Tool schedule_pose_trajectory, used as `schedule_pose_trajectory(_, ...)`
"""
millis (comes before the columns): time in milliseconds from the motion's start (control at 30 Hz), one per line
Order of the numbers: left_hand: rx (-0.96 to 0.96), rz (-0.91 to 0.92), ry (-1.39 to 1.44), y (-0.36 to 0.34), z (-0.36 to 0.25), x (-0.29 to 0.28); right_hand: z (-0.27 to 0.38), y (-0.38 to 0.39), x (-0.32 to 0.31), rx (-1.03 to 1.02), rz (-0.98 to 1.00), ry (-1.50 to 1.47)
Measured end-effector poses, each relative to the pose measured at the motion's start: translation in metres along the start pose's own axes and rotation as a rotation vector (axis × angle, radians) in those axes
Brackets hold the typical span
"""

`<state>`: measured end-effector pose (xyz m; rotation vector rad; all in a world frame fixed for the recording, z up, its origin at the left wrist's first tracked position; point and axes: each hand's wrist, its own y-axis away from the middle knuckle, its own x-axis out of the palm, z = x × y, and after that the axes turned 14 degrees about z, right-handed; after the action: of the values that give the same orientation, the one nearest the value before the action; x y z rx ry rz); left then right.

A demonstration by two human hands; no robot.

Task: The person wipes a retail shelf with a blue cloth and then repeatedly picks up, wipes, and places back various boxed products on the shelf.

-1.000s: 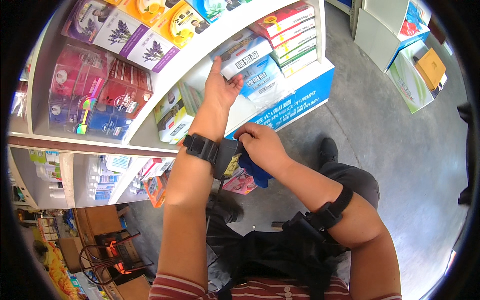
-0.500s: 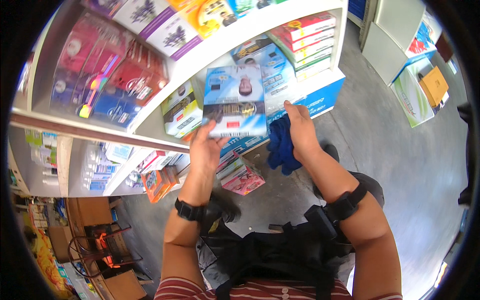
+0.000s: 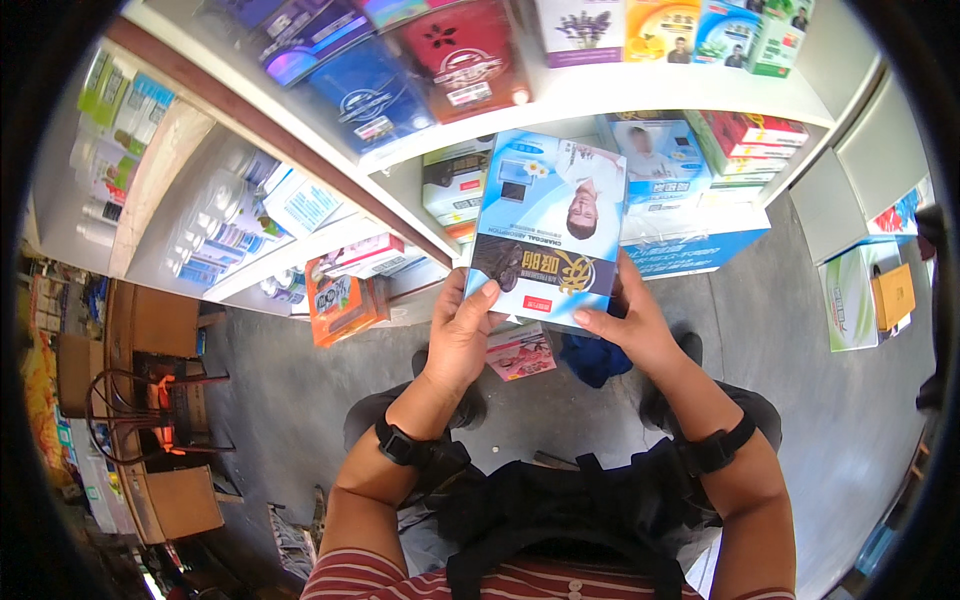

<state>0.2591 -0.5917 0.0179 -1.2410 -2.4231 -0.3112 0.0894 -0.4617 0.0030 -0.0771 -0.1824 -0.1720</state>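
A blue, white and black box with a printed portrait on its face is tilted up in front of me. My left hand is closed on its lower left corner, thumb on the front face. My right hand grips the lower right corner the same way, its other fingers mostly hidden behind the box. Below the box, beside my right hand, is a dark blue cloth; whether that hand still holds it is hidden. A similar blue box lies on the shelf just behind.
A white shelf unit spans the far side, with red, blue and lavender packages on it. A pink box and an orange box stand low beneath. At right is a green-and-white carton; at left, a chair.
The box has come off the shelf and up toward me. My right hand, apart from it before, now grips it too. The view has swung left.
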Motion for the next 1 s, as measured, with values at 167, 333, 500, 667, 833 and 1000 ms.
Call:
schedule_pose_trajectory(167, 0.037, -0.102, 0.086, 0.001, -0.002, -0.012, 0.001, -0.022, 0.006, -0.108, 0.123, 0.130)
schedule_pose_trajectory(333, 0.041, -0.173, 0.081, -0.011, -0.013, -0.031, -0.013, -0.062, 0.022, -0.069, -0.013, 0.327)
schedule_pose_trajectory(500, -0.014, -0.235, 0.051, -0.028, -0.021, -0.049, -0.037, -0.095, 0.041, -0.147, -0.210, 0.297)
schedule_pose_trajectory(667, 0.007, -0.101, 0.039, -0.031, -0.019, -0.052, -0.045, -0.116, 0.042, -0.279, -0.377, 0.371)
schedule_pose_trajectory(833, -0.058, -0.182, 0.012, -0.031, -0.018, -0.043, -0.041, -0.134, 0.039, -0.188, -0.500, 0.469)
schedule_pose_trajectory(1000, -0.038, -0.156, -0.228, -0.031, -0.006, -0.032, -0.040, -0.148, 0.036, -0.137, -0.585, 0.553)
